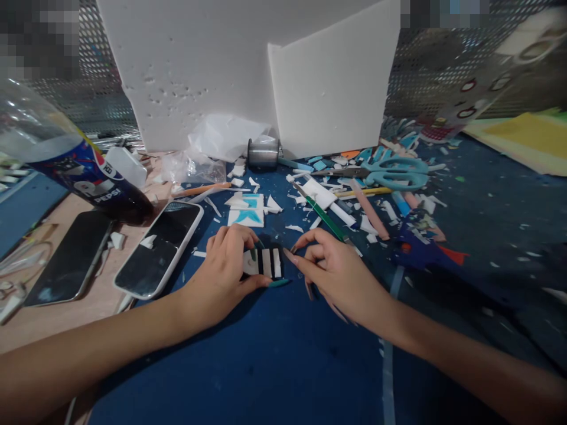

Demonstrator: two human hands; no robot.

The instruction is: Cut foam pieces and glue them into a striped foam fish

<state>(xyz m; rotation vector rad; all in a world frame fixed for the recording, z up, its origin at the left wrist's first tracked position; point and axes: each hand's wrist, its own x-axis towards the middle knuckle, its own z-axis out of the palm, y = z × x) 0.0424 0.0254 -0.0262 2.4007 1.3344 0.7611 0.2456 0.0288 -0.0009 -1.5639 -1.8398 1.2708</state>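
Note:
My left hand (228, 260) grips a small black piece with white stripes (266, 262) just above the blue table surface (248, 366). Its thumb lies along the near edge and its fingers along the far edge. Close to the right end of that piece, my right hand (330, 262) has thumb and index tips drawn together in a pinch. Whatever may be between those tips is too small to make out. Beyond my left hand lies a white tile with blue shapes (246, 211). A green craft knife (325, 215) rests past my right hand.
Two phones (159, 251) and a Pepsi bottle (104, 180) are at left. Blue-handled scissors (394, 173), a thread spool (263, 154) and foam scraps lie farther back. White foam boards (332, 94) stand behind. A dark blue glue gun (419, 248) sits at right.

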